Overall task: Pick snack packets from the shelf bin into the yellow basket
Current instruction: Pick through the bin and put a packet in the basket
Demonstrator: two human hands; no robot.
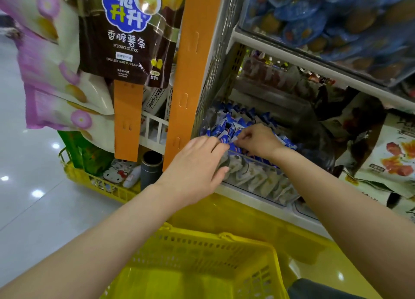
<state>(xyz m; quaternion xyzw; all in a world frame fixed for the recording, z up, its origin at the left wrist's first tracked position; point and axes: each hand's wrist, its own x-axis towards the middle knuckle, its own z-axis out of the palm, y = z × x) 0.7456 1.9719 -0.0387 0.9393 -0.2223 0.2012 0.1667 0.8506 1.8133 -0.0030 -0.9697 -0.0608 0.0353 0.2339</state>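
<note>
Heaped in a clear shelf bin [258,177] on the lower shelf, just right of an orange upright [186,74]: small snack packets [226,123]. Glossy blue-and-white on top, crinkled and jumbled toward the far side. Standing in tight rows against the near wall, pale cream-grey faces showing through the plastic (print too small to read).

Left hand [197,164] at the bin's near-left corner, fingers curled over the rim into the heap, thumb down against the clear front wall. Cannot tell of any packet inside that curl. Right hand [258,141] just beside it, over the middle of the heap, fingertips bunched and pinching the edge of one blue packet. Fingertips of the two hands almost meeting.

Below the forearms, nearer than the shelf edge and well apart from the bin: yellow basket [213,238], slotted plastic.

Far left on the shiny floor, a floor basket [89,182], also yellow, holding mixed goods. Hanging above it, a brown potato-stick bag [125,36] and pink-and-white bags [51,74]. On the upper shelf at far right, blue round packs [325,18]. Right of the bin, large pale bags [393,152] with red prints.
</note>
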